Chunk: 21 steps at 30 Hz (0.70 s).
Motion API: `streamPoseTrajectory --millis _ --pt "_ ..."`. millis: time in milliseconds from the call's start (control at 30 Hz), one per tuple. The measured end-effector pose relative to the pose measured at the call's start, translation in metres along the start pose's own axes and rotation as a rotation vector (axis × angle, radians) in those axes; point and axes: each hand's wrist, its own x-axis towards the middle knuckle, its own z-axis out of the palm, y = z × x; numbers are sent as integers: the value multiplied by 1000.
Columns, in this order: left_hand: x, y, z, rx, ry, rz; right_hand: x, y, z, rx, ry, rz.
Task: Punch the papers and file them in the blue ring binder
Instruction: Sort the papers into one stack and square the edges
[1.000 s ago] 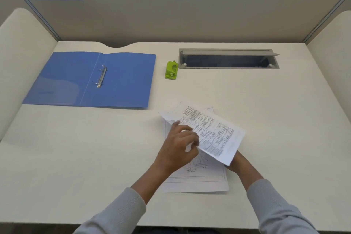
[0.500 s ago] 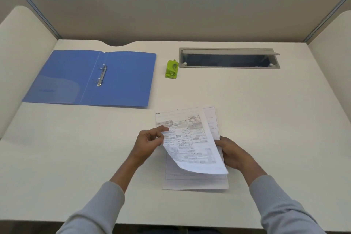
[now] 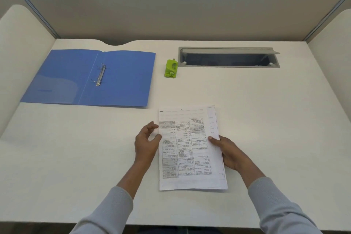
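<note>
Grey sleeves (image 3: 106,213) reaching in from near edge of white surface (image 3: 266,110). Right grip (image 3: 230,153) pinching stack of white printed papers (image 3: 188,150) at its right edge, thumb lying on top sheet, fingers hidden beneath. Left grip (image 3: 146,146) released, fingers curling loosely just beside stack's left edge; contact unclear. Stack lying on surface, print facing up. Beyond stack to left, blue ring binder (image 3: 117,80) lying open, metal rings (image 3: 100,75) showing. Straight beyond stack, small green hole punch (image 3: 171,68) standing well apart. Beyond stack to right, grey cable slot (image 3: 228,57) sitting in surface.
</note>
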Motion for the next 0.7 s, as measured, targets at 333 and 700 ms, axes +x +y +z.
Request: streamPoseTrajectory --millis 333,700 --pt "-3 0 -1 17 28 -281 -2 -1 2 1 13 15" --pt "2 43 11 197 -75 -180 -3 -4 5 106 75 47"
